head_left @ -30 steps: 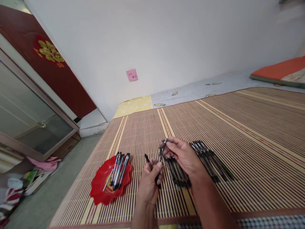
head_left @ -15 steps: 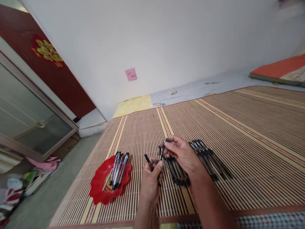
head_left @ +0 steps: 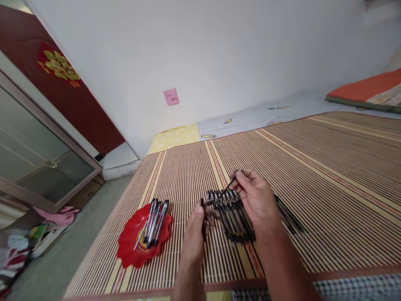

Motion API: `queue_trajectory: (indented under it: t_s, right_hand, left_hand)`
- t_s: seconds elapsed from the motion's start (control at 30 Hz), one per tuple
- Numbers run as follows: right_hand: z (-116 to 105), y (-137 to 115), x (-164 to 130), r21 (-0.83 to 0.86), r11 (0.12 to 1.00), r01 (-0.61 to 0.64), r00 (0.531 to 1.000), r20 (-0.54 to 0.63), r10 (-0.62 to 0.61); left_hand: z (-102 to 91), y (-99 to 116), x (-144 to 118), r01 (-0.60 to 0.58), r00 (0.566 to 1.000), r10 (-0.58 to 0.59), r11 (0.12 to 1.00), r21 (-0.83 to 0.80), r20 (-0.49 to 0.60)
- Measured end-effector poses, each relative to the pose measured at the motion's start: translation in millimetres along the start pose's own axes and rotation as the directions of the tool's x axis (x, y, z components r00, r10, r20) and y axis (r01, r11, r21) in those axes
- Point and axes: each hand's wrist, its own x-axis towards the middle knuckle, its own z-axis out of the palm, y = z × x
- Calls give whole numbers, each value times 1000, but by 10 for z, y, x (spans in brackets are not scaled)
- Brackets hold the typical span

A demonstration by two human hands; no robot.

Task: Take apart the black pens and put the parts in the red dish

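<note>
My left hand (head_left: 194,228) is closed around a dark pen (head_left: 203,202), which stands steeply between thumb and fingers. My right hand (head_left: 257,198) pinches a thin dark stick that looks like a pen refill (head_left: 228,185), slanting down to the left; its lower end is hard to make out. Below both hands, a row of black pens (head_left: 232,223) lies side by side on the striped mat (head_left: 188,175), partly covered by my right hand. To the right of my right wrist lie a few more dark pens (head_left: 288,213).
A red scalloped plate (head_left: 127,240) at the left holds several clear pens with black caps (head_left: 156,221) and a thin white stick (head_left: 140,236). The mat's left edge drops to the floor (head_left: 84,225). A white wall (head_left: 219,54) stands behind, and an orange folded cloth (head_left: 366,90) lies far right.
My right hand has moved right and slightly up with the thin stick, away from my left hand. The pen in my left hand now stands more upright, and more of the pen row shows.
</note>
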Motion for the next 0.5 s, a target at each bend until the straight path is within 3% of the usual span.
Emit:
queue_trajectory:
  t_s: [0.2,0.5]
  right_hand:
    - [38,-57,-19,30,995,94,994,-58,-92]
    - [42,-33,-22,-43,993,109,993,-45,-111]
  left_hand:
    - [42,73,6,-19,988,17,1000,11,155]
    - [15,52,8,-54,981,45,998,40,186]
